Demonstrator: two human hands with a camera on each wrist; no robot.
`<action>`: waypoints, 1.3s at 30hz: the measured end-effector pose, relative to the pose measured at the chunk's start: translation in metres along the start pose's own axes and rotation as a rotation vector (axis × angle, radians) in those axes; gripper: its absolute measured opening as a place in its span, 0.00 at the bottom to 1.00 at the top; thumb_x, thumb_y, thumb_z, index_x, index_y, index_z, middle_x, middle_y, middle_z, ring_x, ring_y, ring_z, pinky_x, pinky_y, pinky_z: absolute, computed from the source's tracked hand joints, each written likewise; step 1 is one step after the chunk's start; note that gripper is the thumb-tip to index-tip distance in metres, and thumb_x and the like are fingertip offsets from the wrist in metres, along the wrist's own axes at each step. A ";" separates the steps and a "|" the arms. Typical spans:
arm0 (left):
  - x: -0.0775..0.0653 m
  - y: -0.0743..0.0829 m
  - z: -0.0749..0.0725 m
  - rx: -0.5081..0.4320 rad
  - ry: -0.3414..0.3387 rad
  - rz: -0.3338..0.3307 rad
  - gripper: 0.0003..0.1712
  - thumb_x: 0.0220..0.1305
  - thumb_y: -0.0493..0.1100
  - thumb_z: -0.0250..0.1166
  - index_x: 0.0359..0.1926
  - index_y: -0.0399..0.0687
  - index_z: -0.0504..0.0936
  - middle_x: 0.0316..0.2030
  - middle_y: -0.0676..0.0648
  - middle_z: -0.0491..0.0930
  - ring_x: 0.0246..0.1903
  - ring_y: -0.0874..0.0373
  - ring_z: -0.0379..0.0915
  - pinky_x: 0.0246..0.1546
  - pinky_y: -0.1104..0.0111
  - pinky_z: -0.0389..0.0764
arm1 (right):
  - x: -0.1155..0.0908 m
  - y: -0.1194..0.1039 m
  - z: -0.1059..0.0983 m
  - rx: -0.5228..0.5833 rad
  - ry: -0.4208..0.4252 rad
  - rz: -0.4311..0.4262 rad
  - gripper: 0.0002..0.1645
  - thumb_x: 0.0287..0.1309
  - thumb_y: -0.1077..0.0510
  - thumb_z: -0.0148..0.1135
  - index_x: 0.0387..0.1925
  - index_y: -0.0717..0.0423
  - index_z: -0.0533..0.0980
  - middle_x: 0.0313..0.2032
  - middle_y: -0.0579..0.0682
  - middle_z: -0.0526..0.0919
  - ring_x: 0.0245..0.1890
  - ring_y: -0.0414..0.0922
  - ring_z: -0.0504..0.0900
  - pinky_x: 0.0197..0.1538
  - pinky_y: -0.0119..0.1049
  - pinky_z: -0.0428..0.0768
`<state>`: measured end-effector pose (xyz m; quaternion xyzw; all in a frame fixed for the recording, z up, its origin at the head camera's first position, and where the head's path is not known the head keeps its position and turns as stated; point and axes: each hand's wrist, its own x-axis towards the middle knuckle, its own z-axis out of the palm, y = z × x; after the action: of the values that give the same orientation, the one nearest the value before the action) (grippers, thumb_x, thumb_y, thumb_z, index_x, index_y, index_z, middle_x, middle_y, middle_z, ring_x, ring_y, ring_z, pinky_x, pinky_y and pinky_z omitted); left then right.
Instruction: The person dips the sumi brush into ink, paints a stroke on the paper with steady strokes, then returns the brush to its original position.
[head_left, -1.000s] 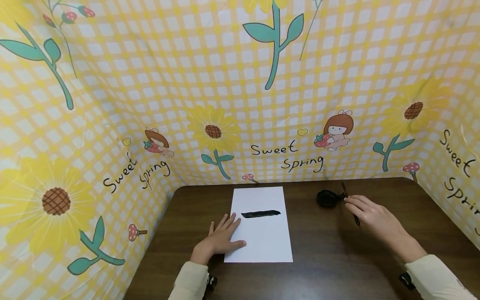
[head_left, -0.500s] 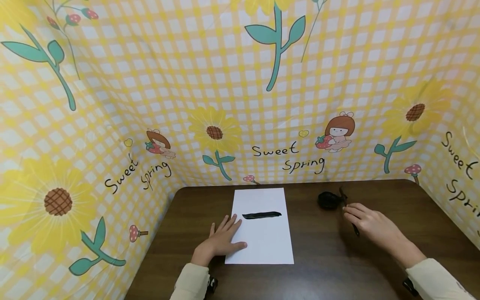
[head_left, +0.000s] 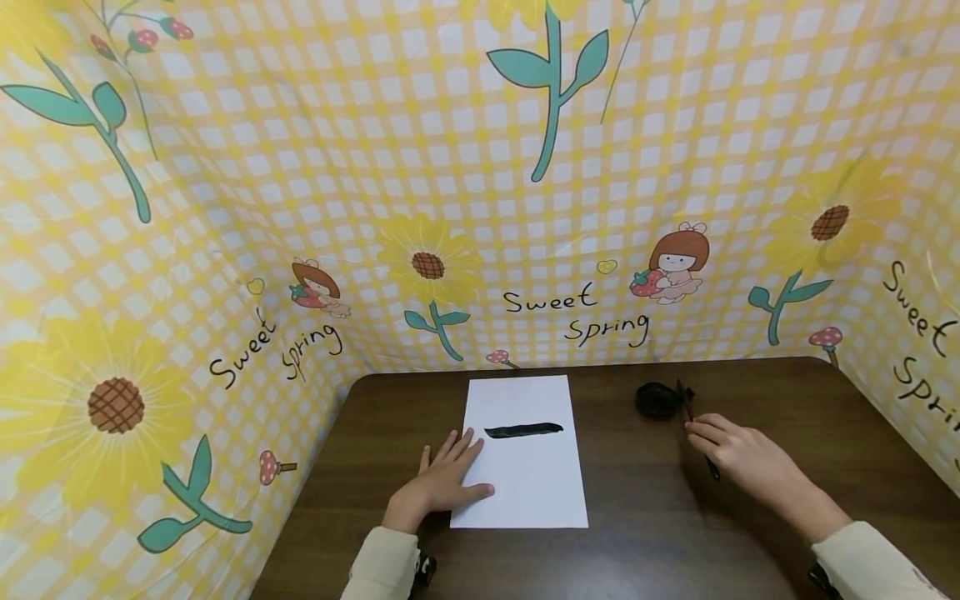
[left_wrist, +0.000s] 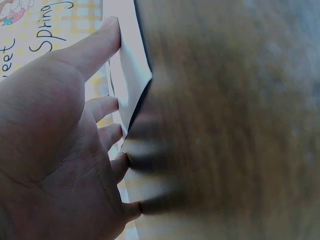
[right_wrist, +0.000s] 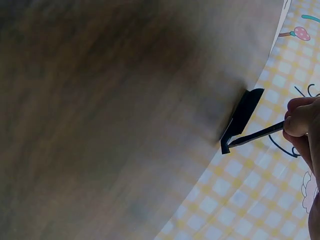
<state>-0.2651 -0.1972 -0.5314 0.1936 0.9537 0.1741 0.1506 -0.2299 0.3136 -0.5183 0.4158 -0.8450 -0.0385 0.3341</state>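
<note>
My left hand [head_left: 438,483] lies with fingers spread on the left edge of a white paper sheet [head_left: 528,492]. A thick black stroke [head_left: 523,431] runs across the sheet's upper half. My right hand [head_left: 742,454] pinches a slender dark brush [right_wrist: 257,135] between thumb and fingers, right of the paper. One end of the brush overlaps the short handle of a small round black ink dish [head_left: 655,401]; I cannot tell whether they touch. In the left wrist view, the near corner of the sheet [left_wrist: 131,75] shows beside the thumb.
The brown wooden table [head_left: 630,550] has rounded far corners. A yellow checked cloth [head_left: 420,125] with printed flowers and lettering hangs behind it and at both sides. The dish stands near the table's far edge. Black straps show at both wrists.
My right hand has shifted slightly toward me with the brush, and the brush's upper end now lies lower, across the dish's handle. The left hand and paper have stayed put.
</note>
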 end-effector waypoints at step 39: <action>0.000 0.002 -0.001 -0.003 0.010 0.003 0.53 0.72 0.70 0.63 0.86 0.53 0.55 0.87 0.44 0.45 0.86 0.38 0.36 0.76 0.25 0.35 | -0.001 -0.004 0.020 0.123 -0.056 0.006 0.25 0.32 0.73 0.84 0.37 0.51 0.89 0.44 0.50 0.90 0.46 0.49 0.84 0.32 0.33 0.85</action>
<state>-0.2649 -0.1961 -0.5302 0.1940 0.9539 0.1766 0.1459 -0.2386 0.3073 -0.5358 0.4317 -0.8561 0.0031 0.2839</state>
